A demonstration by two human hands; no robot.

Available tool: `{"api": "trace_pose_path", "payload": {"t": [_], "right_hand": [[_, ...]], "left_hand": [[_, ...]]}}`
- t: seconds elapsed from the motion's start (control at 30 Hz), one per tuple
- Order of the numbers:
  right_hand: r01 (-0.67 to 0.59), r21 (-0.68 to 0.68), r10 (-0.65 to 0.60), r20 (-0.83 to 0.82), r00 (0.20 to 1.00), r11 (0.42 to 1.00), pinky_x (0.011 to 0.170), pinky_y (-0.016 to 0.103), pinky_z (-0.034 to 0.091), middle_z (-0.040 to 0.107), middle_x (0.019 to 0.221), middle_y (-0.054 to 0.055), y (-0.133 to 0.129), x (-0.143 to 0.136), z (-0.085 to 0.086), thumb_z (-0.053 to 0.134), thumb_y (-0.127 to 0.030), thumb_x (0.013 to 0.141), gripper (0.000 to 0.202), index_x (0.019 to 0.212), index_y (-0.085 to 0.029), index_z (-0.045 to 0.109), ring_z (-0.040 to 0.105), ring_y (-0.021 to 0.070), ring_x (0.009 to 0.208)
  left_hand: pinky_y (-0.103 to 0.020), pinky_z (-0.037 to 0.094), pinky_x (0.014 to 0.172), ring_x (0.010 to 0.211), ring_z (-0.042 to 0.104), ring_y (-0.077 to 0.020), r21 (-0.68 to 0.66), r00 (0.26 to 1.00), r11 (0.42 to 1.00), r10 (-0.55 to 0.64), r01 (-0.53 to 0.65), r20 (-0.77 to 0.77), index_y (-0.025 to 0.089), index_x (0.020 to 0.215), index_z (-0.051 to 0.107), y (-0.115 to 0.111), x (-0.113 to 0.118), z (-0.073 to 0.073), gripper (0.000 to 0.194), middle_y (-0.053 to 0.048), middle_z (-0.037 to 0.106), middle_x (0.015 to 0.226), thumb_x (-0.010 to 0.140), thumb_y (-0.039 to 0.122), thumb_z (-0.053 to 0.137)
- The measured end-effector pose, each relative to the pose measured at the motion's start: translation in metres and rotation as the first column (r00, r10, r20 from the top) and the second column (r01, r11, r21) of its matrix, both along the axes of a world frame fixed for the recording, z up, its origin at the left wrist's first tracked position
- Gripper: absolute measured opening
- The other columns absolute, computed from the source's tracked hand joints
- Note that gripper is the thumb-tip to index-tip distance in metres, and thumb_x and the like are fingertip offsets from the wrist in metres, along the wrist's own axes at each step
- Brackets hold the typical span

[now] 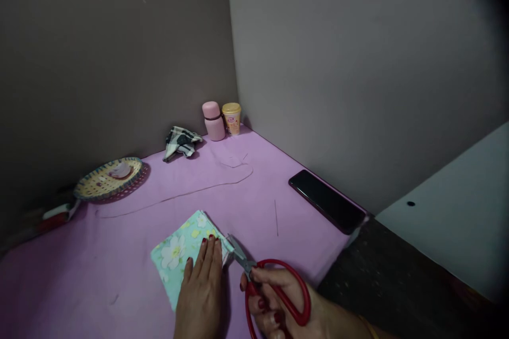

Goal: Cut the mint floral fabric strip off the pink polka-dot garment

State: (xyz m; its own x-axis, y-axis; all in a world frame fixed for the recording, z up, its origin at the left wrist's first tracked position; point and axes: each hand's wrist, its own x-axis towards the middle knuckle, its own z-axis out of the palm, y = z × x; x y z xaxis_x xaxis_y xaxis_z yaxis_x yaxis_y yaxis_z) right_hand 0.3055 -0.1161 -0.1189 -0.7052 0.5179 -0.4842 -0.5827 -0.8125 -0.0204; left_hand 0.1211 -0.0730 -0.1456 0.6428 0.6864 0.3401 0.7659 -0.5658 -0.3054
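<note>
A folded mint-green cloth with white and yellow flowers (173, 252) lies on the purple tabletop (131, 265). My left hand (203, 280) rests flat on its right part, fingers stretched out and pointing away from me. Red-handled scissors (280, 261) are in my right hand (278, 296), whose fingers are wrapped through and around the handles. The metal blades point up and to the left, and their tips meet the cloth's right edge, close beside my left fingertips.
A black phone (326, 200) lies at the table's right edge. Farther back are a woven basket (91, 186), a checkered cloth (181, 142), a pink bottle (213, 123) and a yellow-lidded cup (231, 118). Long thread (199, 189) curves across the middle.
</note>
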Motion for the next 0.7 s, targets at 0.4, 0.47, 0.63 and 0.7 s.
{"api": "trace_pose_path", "payload": {"t": [0.4,0.47,0.63,0.7], "right_hand": [[0.098,0.125,-0.101,0.018,0.995,0.987,0.03,0.007,0.021,0.049,0.046,-0.005,-0.007,-0.01,-0.019,0.074,-0.033,0.064,0.03,0.077,-0.012,0.059,0.037,0.0004,0.032],[0.096,0.139,-0.105,0.06,0.993,0.986,0.03,0.009,0.023,0.049,0.047,-0.005,-0.007,-0.01,-0.016,0.074,-0.033,0.064,0.031,0.08,-0.011,0.059,0.037,0.0008,0.032],[0.103,0.062,-0.109,0.101,0.989,0.993,0.032,0.012,0.028,0.05,0.051,-0.003,-0.008,-0.01,-0.004,0.067,-0.029,0.069,0.02,0.074,-0.011,0.059,0.042,0.0027,0.035],[0.103,0.075,-0.11,0.101,0.989,0.992,0.034,0.013,0.03,0.052,0.053,-0.002,-0.009,-0.01,-0.002,0.068,-0.028,0.07,0.02,0.077,-0.011,0.06,0.044,0.0031,0.037]], "left_hand": [[-0.048,0.056,0.075,0.111,0.054,-0.0306,-0.01,0.998,1.0,-0.027,0.027,0.049,0.001,0.12,0.05,0.001,-0.002,-0.003,0.044,-0.018,0.054,0.124,0.08,0.005,0.032],[-0.052,0.054,0.078,0.113,0.052,-0.0331,-0.087,0.994,0.996,0.002,0.007,0.108,0.001,0.121,0.049,0.001,0.0,-0.001,0.041,-0.02,0.052,0.126,0.086,0.017,0.035],[-0.055,0.041,0.097,0.126,0.04,-0.0288,-0.435,0.917,0.9,0.144,0.036,0.373,0.011,0.127,0.045,-0.001,-0.007,0.009,0.043,-0.017,0.044,0.136,0.09,0.027,0.033],[-0.052,0.029,0.107,0.133,0.029,-0.0244,-0.506,0.778,0.862,0.3,0.027,0.552,0.017,0.129,0.044,-0.008,-0.014,0.016,0.042,-0.012,0.034,0.144,0.09,0.028,0.034]]}}
